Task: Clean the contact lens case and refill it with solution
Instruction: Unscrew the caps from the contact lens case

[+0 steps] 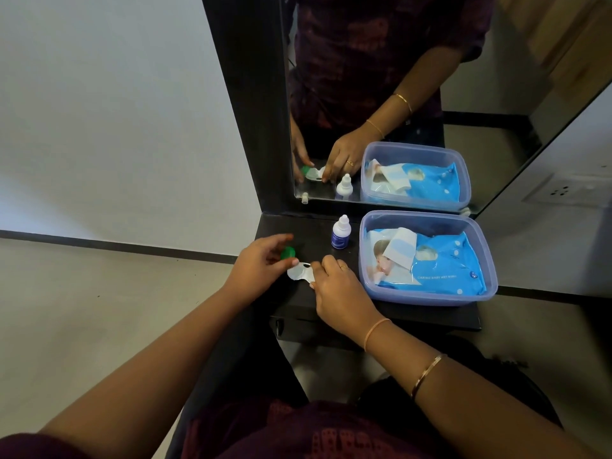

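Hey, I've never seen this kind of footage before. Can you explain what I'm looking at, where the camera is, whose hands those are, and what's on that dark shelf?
There is no machine here. A person wears one wide-angle camera on the head, looking down at their own two hands. They stand at a dark shelf under a mirror, so the things on it appear twice. The left hand pinches a green cap at one end of a white contact lens case; I cannot tell whether the cap is still screwed on. The right hand has its grip on the case's other end. Behind the case stands a small solution bottle, and beside it a clear plastic container holds a blue pack of baby wet wipes.
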